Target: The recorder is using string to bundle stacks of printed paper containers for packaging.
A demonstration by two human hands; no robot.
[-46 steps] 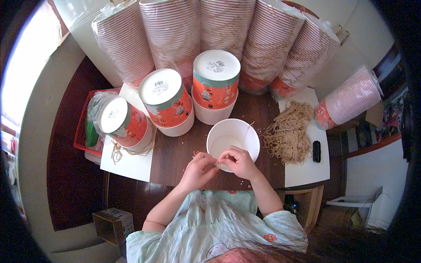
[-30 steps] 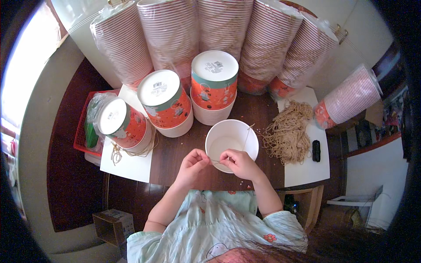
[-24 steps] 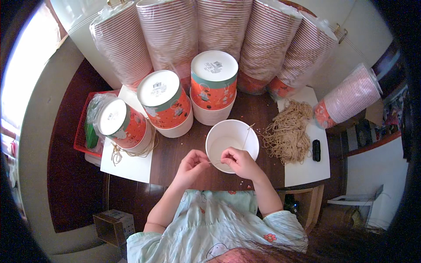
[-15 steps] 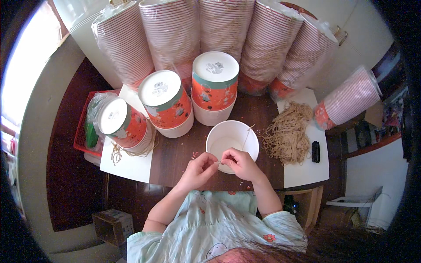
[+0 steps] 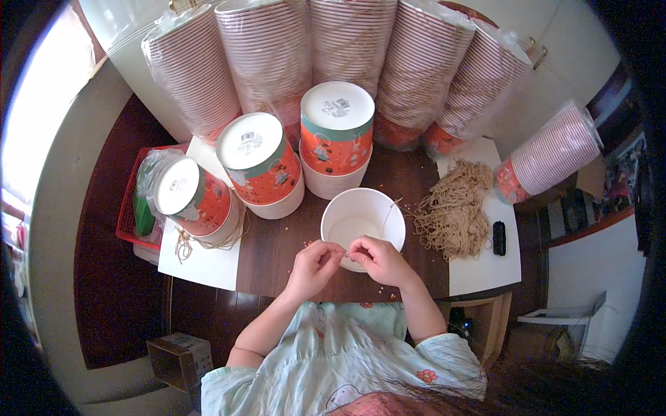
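A white paper bucket (image 5: 340,211) stands mouth up at the table's near middle. A thin tan cord (image 5: 390,212) runs over its right rim and down inside. My left hand (image 5: 313,269) and my right hand (image 5: 381,262) meet at the near rim, thumbs and fingertips pinched together on what looks like a short piece of cord. The fingers cover most of that piece. To the right lies a heap of loose tan cord (image 5: 458,211). Behind stand upside-down orange and green paper buckets (image 5: 338,142), stacked over white ones.
Tall plastic-wrapped stacks of buckets (image 5: 347,48) line the back; another wrapped stack (image 5: 551,152) leans at the right. A red basket (image 5: 126,218) sits at the left. A black object (image 5: 499,239) lies on white card (image 5: 479,277). Small pale bits are scattered near the bucket.
The fingertips have shifted only slightly while staying pinched. The whole scene sits a little farther left in the picture, as the view has turned a bit.
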